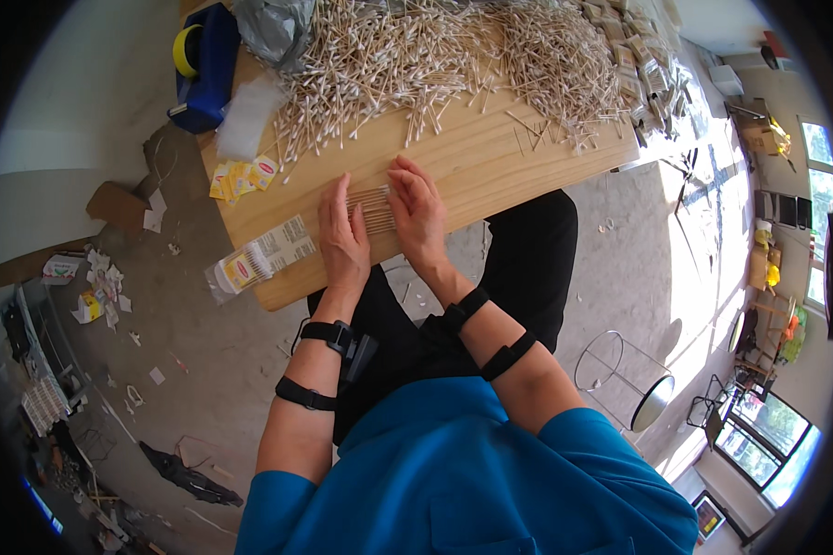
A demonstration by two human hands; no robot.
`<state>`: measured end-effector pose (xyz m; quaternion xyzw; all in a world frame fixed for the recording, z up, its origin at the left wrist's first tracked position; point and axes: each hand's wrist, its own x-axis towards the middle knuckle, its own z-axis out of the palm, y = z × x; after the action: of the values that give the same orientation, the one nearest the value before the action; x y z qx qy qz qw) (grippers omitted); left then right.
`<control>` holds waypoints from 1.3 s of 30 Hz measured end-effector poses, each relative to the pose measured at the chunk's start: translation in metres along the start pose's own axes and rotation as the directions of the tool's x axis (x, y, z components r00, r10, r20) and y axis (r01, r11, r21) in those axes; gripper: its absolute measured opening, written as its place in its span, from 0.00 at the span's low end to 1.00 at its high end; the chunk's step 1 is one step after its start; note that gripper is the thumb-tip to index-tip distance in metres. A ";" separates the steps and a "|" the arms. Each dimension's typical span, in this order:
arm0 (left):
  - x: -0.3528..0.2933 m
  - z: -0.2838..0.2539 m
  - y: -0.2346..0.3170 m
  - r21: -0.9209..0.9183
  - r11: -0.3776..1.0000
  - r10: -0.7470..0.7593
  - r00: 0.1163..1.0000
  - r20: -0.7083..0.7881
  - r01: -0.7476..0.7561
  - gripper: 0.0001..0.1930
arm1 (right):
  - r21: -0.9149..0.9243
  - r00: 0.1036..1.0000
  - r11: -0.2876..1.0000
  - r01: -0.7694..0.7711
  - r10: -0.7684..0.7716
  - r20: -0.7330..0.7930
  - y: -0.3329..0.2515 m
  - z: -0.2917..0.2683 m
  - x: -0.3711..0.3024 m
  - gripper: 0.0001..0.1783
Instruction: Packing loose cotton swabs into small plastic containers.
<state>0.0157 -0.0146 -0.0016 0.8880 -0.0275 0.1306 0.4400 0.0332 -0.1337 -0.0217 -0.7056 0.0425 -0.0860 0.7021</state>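
Observation:
A flat row of cotton swabs (372, 209) lies side by side on the wooden table between my hands, near its front edge. My left hand (344, 233) stands on edge at the swabs' left ends, fingers stretched out and thumb apart. At their right ends, my right hand (418, 211) rests with its fingers extended and slightly bent, touching the row. Left of my left hand is a clear plastic packet of cotton swabs (243, 266) with a yellow label, beside a printed strip (287, 244). Neither hand is closed round anything.
Loose cotton swabs (370, 65) form a large heap across the table's (509, 171) far side. A blue tape dispenser (215, 69), clear bags (247, 116) and yellow cards (241, 178) lie at the left. Several packed bundles (634, 69) sit far right. A round stool (652, 403) stands on the floor.

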 end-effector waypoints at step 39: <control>0.000 -0.003 -0.001 0.034 0.996 0.078 0.996 0.052 -0.080 0.25 | 0.091 0.930 0.990 -0.111 0.071 0.360 0.000 -0.028 0.012 0.27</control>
<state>0.0148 -0.0114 -0.0004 0.8972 -0.0714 0.1258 0.4174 0.0396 -0.1633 -0.0207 -0.6670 -0.0573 0.0733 0.7392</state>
